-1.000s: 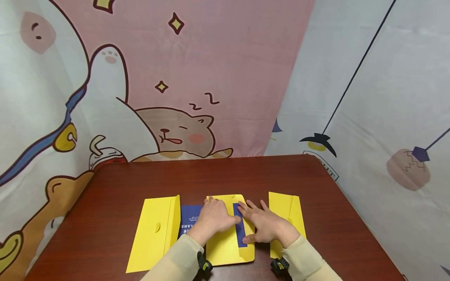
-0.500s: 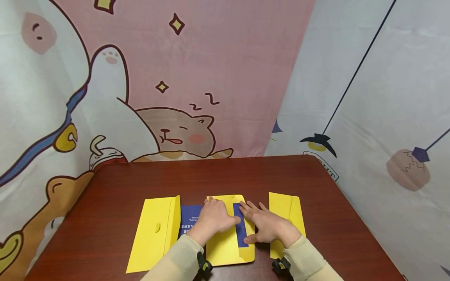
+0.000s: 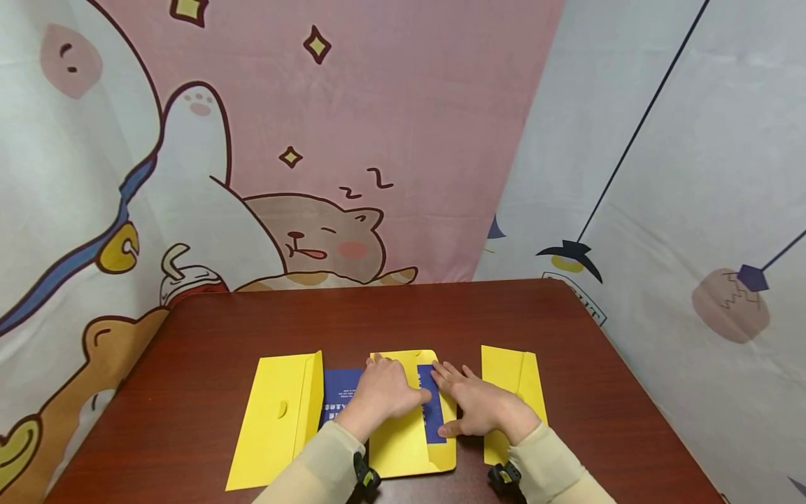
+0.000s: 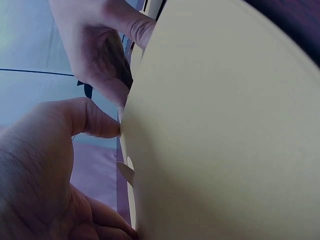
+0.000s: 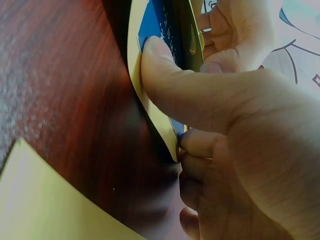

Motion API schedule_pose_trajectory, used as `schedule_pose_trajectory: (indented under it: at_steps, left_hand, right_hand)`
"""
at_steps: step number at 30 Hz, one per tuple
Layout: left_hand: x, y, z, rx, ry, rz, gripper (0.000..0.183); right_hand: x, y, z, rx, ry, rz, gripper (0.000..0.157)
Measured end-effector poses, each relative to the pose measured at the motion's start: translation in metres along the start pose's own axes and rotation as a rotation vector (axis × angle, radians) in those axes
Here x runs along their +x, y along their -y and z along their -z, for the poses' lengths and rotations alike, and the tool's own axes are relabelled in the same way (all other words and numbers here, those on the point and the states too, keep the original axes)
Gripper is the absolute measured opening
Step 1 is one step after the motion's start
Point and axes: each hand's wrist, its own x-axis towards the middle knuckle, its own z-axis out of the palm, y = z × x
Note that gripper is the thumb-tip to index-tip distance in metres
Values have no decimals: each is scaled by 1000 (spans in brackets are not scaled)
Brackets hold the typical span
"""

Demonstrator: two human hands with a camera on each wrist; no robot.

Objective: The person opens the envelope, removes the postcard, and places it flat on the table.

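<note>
In the head view, a yellow envelope [image 3: 398,448] lies at the middle of the table, its flap side to the right. A blue card [image 3: 432,409] with white characters sticks partly out of its mouth. My left hand [image 3: 380,393] lies over the envelope; in the left wrist view its thumb touches the mouth edge, and its fingers are partly hidden behind the paper. My right hand [image 3: 480,404] holds the blue card, thumb on the near end and fingertips at the far end. The right wrist view shows that thumb [image 5: 165,70] on the card, beside the flap.
Another yellow envelope [image 3: 273,413] lies on the left, and a third [image 3: 513,371] on the right, partly under the right forearm. A printed blue card [image 3: 341,387] is partly hidden by my left arm. The brown table [image 3: 403,315] reaches a cartoon-print cloth behind.
The blue card has slid slightly to the right out of the envelope, so some white characters now show. My right hand has shifted slightly right with it; the left hand stays put.
</note>
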Motion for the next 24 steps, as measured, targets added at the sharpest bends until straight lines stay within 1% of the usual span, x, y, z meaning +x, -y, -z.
schedule_pose_trajectory:
  at_steps: [12, 24]
  left_hand:
    - [0, 0, -1, 6, -1, 4, 95]
    - [1, 0, -2, 11, -7, 20, 95]
  right_hand:
    - [-2, 2, 1, 5, 15, -26, 96]
    - [-6, 2, 2, -2, -6, -45, 96]
